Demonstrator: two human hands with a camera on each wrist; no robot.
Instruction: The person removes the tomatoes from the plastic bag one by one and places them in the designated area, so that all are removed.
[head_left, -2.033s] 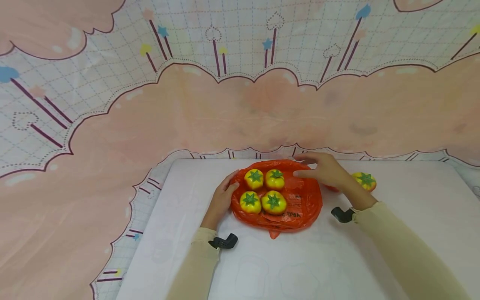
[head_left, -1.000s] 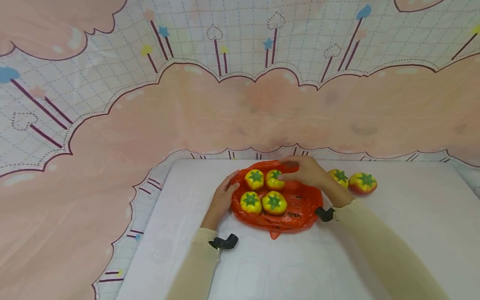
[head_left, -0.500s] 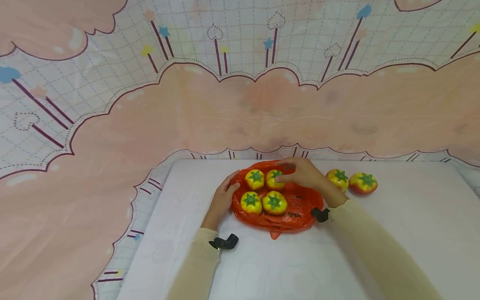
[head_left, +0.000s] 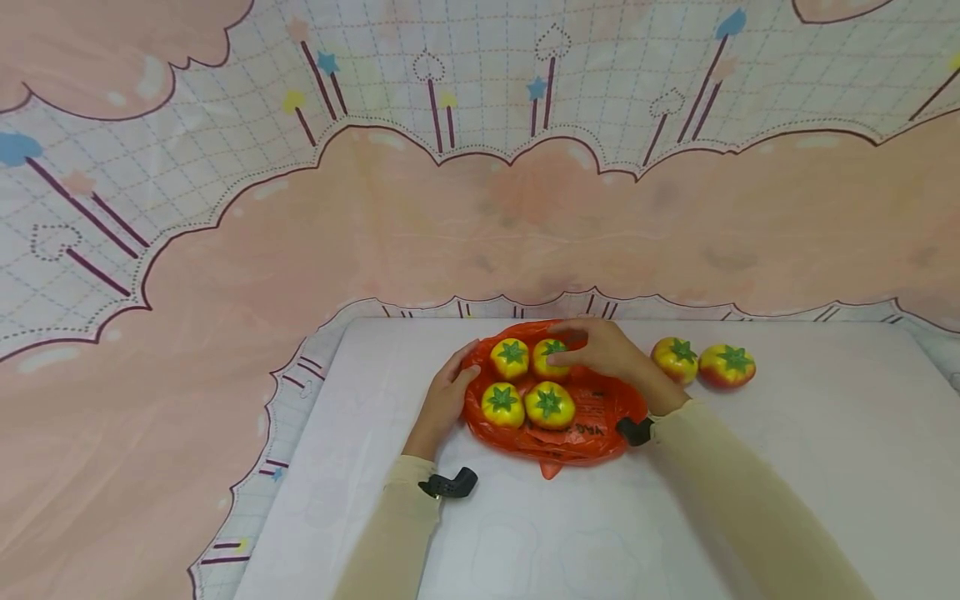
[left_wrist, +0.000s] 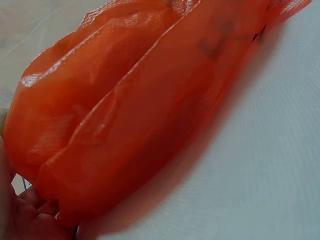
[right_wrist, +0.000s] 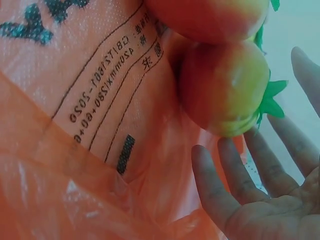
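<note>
An orange-red plastic bag [head_left: 596,387], its mouth rolled open, lies on the white table with several yellow-red model tomatoes with green star-shaped leaves inside. My left hand [head_left: 444,402] holds the bag's left rim; in the left wrist view its curled fingers [left_wrist: 37,210] are partly cut off below the bag. My right hand [head_left: 603,350] hovers over the bag at the back right tomato [head_left: 551,368], partly covering it. In the right wrist view the right hand [right_wrist: 265,190] has straight, spread fingers, the tips close to a tomato [right_wrist: 225,87]; contact cannot be told.
Two more tomatoes, one [head_left: 675,360] beside the other [head_left: 727,367], sit on the table [head_left: 825,467] right of the bag, close to the right forearm. A cloud-patterned cloth [head_left: 480,225] hangs behind the table's back edge.
My right hand has moved left from the bag's right side to the back right tomato, uncovering a tomato outside the bag. Lately it shifts only slightly. Left hand and bag look still.
</note>
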